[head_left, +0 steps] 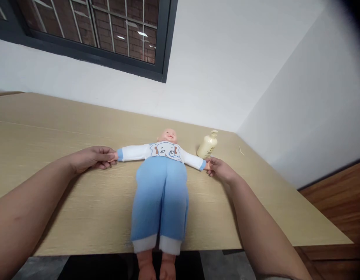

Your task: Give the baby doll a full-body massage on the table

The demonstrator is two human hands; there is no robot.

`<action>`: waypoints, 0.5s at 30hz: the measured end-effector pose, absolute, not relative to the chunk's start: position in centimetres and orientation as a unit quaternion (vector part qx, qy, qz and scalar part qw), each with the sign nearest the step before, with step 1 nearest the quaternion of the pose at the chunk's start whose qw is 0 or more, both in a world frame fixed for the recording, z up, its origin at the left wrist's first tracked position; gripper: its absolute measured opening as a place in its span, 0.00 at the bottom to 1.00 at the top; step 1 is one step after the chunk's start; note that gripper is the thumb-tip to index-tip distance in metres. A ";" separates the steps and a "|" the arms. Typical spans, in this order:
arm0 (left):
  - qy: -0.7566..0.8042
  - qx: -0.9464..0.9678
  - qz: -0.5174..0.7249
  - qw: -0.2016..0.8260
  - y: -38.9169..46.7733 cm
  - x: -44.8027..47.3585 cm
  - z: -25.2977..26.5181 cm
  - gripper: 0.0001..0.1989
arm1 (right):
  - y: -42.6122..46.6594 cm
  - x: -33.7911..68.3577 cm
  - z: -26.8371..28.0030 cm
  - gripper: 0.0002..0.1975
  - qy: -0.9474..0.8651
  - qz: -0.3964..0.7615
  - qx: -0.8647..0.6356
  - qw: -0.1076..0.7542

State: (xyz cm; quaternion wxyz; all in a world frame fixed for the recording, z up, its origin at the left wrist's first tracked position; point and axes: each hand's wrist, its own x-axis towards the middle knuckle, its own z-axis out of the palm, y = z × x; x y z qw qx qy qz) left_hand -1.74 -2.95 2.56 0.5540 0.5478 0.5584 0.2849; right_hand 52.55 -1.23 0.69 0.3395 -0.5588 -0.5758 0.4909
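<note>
A baby doll (165, 179) lies on its back on the table, head toward the wall and feet past the front edge. It wears blue trousers with white cuffs and a white top with an elephant print. Both its arms are stretched out sideways. My left hand (95, 157) is closed in a pinch on the doll's hand at the left, just beyond the blue cuff. On the other side, my right hand (220, 169) pinches the doll's other hand. A cream pump bottle (208, 144) stands right behind my right hand.
The wooden table (89, 217) reaches back to a white wall (215, 70). A dark-framed window (165, 39) with bars is above it. A thin pale strip (241, 151) lies right of the bottle. Brown wooden panelling (340, 202) stands beyond the table's right edge.
</note>
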 end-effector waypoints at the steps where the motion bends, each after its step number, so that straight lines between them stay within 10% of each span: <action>1: 0.563 0.543 0.285 0.554 -2.9 -1.8 2.5 0.18 | -1.4 52.6 0.8 0.18 -0.572 0.506 -0.548 0.341; 15: 0.595 0.561 0.295 0.494 -2.5 -1.0 2.0 0.17 | -1.0 51.8 -0.6 0.22 -0.566 0.451 -0.566 0.395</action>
